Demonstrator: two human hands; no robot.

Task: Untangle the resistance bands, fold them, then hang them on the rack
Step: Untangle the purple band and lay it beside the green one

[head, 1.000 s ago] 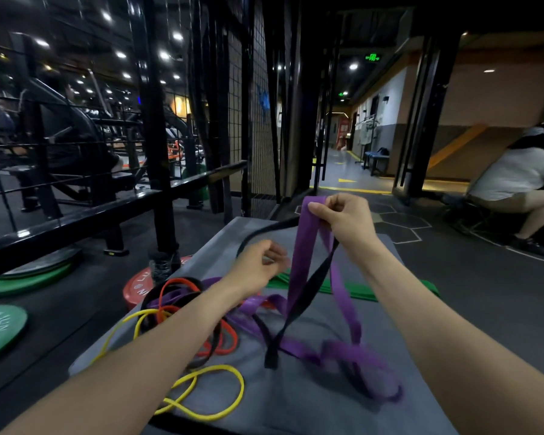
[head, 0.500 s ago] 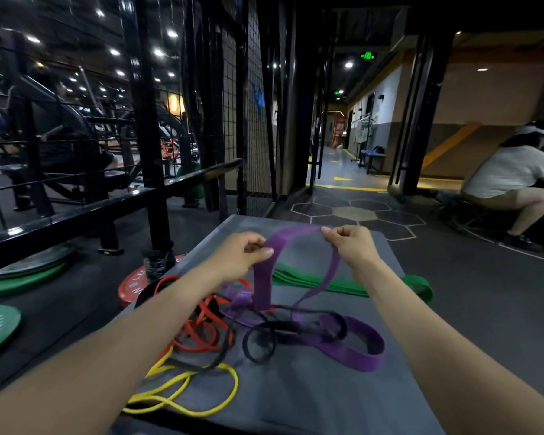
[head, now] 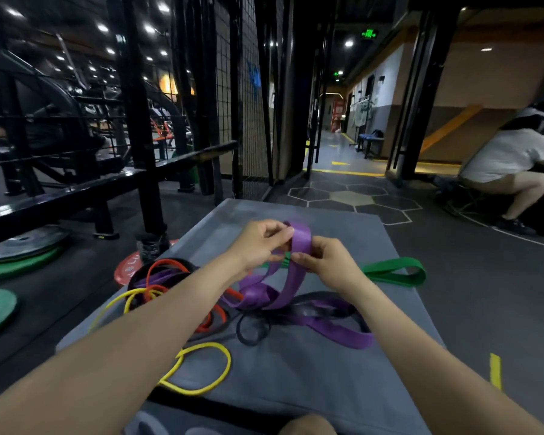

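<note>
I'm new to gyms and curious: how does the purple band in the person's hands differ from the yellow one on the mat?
The purple band is wide and flat; the yellow band is thin and cord-like. The left hand and right hand pinch the purple band, lifting its top off the grey mat; the yellow band lies untouched. Purple crosses a black band. Both are closed loops.

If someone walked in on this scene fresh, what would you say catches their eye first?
Most likely the wide purple band, pinched between the left hand and right hand above the middle of the grey mat. Next comes the tangle of orange, yellow and black bands on the mat's left side, and the green band lying flat toward its far right edge.
</note>
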